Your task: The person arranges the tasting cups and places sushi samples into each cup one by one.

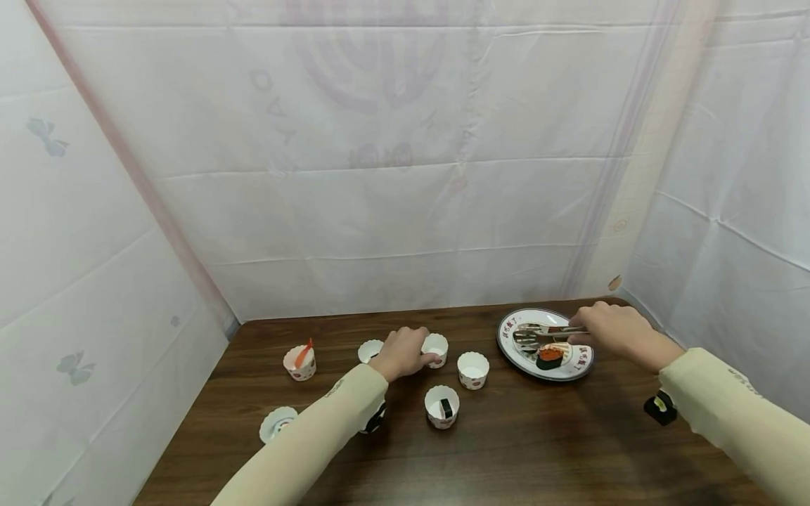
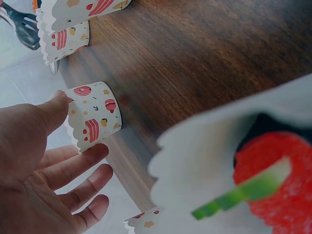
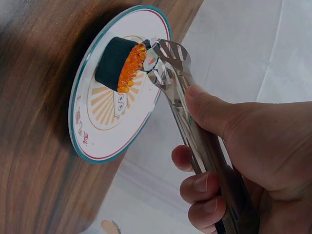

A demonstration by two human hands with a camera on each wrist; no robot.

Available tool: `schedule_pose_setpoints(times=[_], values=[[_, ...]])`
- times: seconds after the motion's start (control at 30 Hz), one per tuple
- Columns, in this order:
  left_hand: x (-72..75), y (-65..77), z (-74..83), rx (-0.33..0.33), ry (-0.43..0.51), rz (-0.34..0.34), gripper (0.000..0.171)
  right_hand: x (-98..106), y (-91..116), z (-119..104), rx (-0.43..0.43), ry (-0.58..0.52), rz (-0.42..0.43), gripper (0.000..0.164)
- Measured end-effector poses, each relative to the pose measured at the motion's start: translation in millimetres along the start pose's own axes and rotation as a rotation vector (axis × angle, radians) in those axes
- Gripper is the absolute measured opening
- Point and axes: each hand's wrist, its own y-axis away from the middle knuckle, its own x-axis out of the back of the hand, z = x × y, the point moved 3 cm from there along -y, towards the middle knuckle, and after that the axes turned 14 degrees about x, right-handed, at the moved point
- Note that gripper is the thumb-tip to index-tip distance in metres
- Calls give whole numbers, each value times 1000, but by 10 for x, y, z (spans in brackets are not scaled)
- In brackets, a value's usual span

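My left hand (image 1: 400,353) holds a white paper baking cup (image 2: 95,114) with printed cakes, thumb at one side of the rim and fingers at the other. My right hand (image 3: 234,146) grips metal serving tongs (image 3: 187,117) over the oval plate (image 3: 87,153). Between the tong heads is a small sushi roll (image 3: 150,61), partly hidden. Beside it on the plate sits a black-wrapped sushi piece with orange roe (image 3: 129,68).
A baking cup (image 1: 473,370) stands between the left hand and the plate. Nearer is a cup (image 1: 441,406) with a black-and-white piece inside. To the left are a cup with a shrimp piece (image 1: 300,363) and another cup (image 1: 277,423). A dark roll (image 1: 660,407) lies by the right forearm.
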Motion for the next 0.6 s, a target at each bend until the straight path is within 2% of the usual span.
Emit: schedule_pose_setpoints(times=[0.4, 0.6], values=[[-27, -51, -12, 2, -4, -5, 46, 135, -54, 7, 24, 63, 88, 30], [-22, -50, 8, 6, -4, -8, 45, 197, -58, 7, 28, 79, 104, 31]])
